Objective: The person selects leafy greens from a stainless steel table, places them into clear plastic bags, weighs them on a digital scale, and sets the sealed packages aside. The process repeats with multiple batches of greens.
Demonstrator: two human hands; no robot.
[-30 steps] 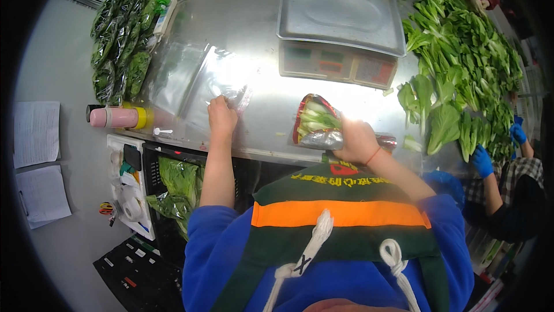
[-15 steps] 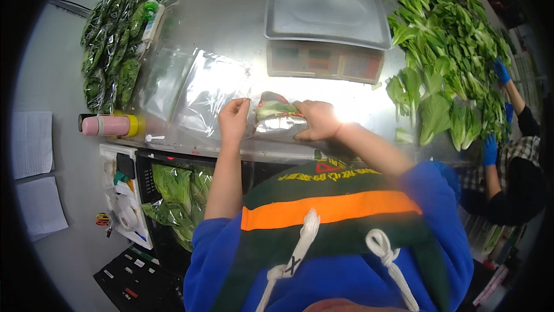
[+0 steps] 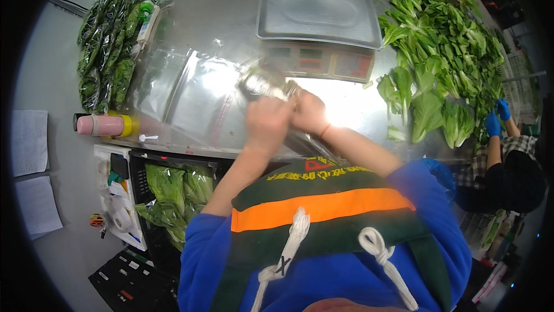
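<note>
Close together in front of the scale, my left hand [image 3: 267, 122] and my right hand [image 3: 309, 112] are both closed on a clear plastic bag [image 3: 261, 84]. Its far end is smeared by motion, with something green faintly visible inside, and loose film trails from my hands toward my apron. My fingertips are partly hidden. Flat clear bags [image 3: 199, 95] lie on the metal table [image 3: 231, 12] just left of my hands. Behind them stands a scale [image 3: 323, 61] with a bare metal tray [image 3: 318, 12] on top.
Loose leafy greens [image 3: 433, 69] cover the table's right side, where a co-worker's blue-gloved hand [image 3: 493, 125] is. Bagged greens [image 3: 109, 46] are piled at left, near a pink bottle [image 3: 101, 124]. A dark crate [image 3: 141, 191] with bagged greens stands below the table edge.
My left hand has moved right to meet my right hand, and both have closed on the bag. The bag has lifted and swung away from me. The co-worker's gloved hands have come together.
</note>
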